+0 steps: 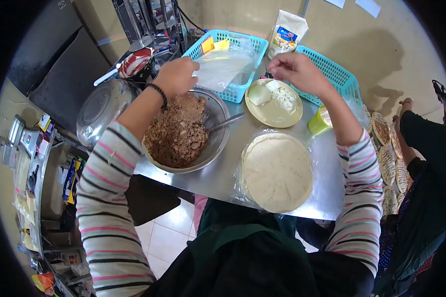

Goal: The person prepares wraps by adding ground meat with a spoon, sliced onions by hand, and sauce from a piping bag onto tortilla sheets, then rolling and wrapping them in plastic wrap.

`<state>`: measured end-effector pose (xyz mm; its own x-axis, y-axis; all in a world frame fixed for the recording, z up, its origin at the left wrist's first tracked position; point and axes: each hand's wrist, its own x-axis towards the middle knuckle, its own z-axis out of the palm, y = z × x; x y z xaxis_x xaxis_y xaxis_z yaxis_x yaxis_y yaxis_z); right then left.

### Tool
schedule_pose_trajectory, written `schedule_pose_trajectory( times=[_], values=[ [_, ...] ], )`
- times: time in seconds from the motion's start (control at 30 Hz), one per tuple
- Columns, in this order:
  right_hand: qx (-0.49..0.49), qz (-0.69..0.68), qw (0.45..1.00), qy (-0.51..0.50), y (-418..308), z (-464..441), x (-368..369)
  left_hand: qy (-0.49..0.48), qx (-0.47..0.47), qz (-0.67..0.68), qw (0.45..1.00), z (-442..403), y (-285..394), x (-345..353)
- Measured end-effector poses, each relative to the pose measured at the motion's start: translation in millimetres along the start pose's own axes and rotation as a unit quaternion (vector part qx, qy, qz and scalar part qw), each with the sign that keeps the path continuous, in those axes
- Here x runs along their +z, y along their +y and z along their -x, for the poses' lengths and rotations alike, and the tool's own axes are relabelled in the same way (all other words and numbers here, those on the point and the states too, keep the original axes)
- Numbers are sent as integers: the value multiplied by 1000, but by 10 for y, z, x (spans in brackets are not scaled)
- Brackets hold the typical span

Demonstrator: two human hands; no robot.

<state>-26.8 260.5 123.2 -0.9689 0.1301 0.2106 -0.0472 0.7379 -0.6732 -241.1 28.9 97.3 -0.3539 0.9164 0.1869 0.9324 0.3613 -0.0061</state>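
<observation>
My left hand (176,76), with a dark bracelet at the wrist, has its fingers closed at the near-left edge of a clear plastic bag (220,69) in a turquoise basket. My right hand (295,69) is raised above the back of a cream plate (262,113). Its fingertips are pinched together; what they hold, if anything, I cannot make out. On the plate lie a piece of onion (259,95) and white pieces. Below my left forearm stands a metal bowl (218,143) of brown minced filling (178,133) with a spoon (228,121). A stack of round dough sheets (277,171) lies on plastic wrap.
The turquoise basket (257,54) stands at the back, a second basket (332,69) to its right. A flour bag (287,34) leans at the wall. A yellow-green cup (319,123) stands by my right forearm. Another person (421,148) is at the right, beside round flatbreads (386,163).
</observation>
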Motion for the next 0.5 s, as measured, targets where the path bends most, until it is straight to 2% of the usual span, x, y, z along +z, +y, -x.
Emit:
schedule_pose_trajectory(
  times=[0.03, 0.1, 0.17, 0.23, 0.27, 0.3, 0.33, 0.37, 0.43, 0.5],
  values=[
    [13, 25, 1000, -1, -95, 113, 8, -1, -1, -1, 1000, -86, -63, 106],
    [25, 77, 997, 5, -119, 198, 44, 46, 187, 123, 973, -203, -127, 298],
    [-21, 40, 999, 4, 31, 194, 125, 68, 190, 133, 970, -288, 18, 318],
    [-15, 62, 998, 0, 103, 131, 217, -45, 96, 118, 987, -394, 106, 196],
    [-12, 59, 998, 7, 118, 76, 297, 4, 104, 134, 985, -392, 138, 131],
    [-11, 57, 998, 12, 128, 18, 337, 8, 101, 129, 986, -418, 107, 104],
    [14, 119, 993, -17, 136, -42, 336, 59, 92, 140, 984, -448, 78, 48],
    [6, 118, 993, -16, 164, -115, 382, 111, 83, 149, 979, -478, 20, 4],
    [-43, 92, 982, 162, 369, -293, 570, 135, 74, 163, 974, -464, -73, -122],
    [-33, 120, 978, 168, 496, -564, 598, 130, 27, 239, 962, -451, -123, -263]
  ],
)
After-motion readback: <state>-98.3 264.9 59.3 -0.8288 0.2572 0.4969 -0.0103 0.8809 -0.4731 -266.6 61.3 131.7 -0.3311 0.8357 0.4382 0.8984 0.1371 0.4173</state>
